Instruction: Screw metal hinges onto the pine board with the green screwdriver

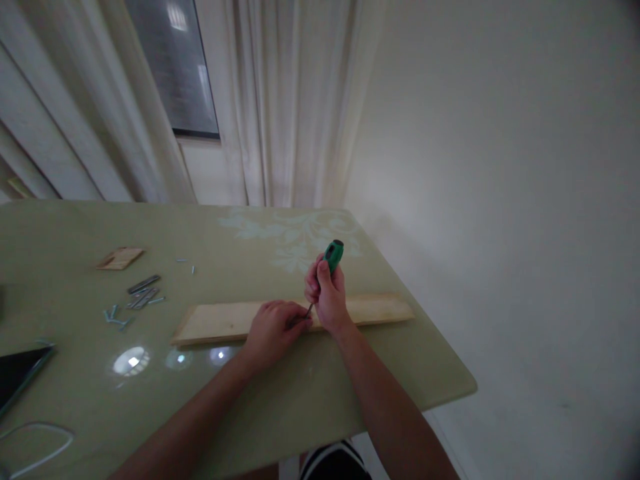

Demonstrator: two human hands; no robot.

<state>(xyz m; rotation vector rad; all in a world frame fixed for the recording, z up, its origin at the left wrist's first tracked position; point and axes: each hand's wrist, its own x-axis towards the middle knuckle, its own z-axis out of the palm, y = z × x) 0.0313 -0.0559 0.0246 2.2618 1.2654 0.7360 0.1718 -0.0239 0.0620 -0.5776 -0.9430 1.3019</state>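
A long pale wooden board (215, 319) lies flat across the table before me. My right hand (330, 297) is wrapped round the green handle of a screwdriver (334, 253), which leans with its shaft pointing down and left toward the board. My left hand (277, 325) presses on the middle of the board, its fingers closed beside the screwdriver's tip. Something small and dark shows between thumb and fingers there, too hidden to name.
Left of the board lie several metal strips (144, 297) and loose screws (116, 319); more screws lie farther back. A small wooden piece (120, 258) sits behind them. A dark flat object (23, 373) and a white cable (55, 427) are at the table's (400, 367) left. A wall stands on the right.
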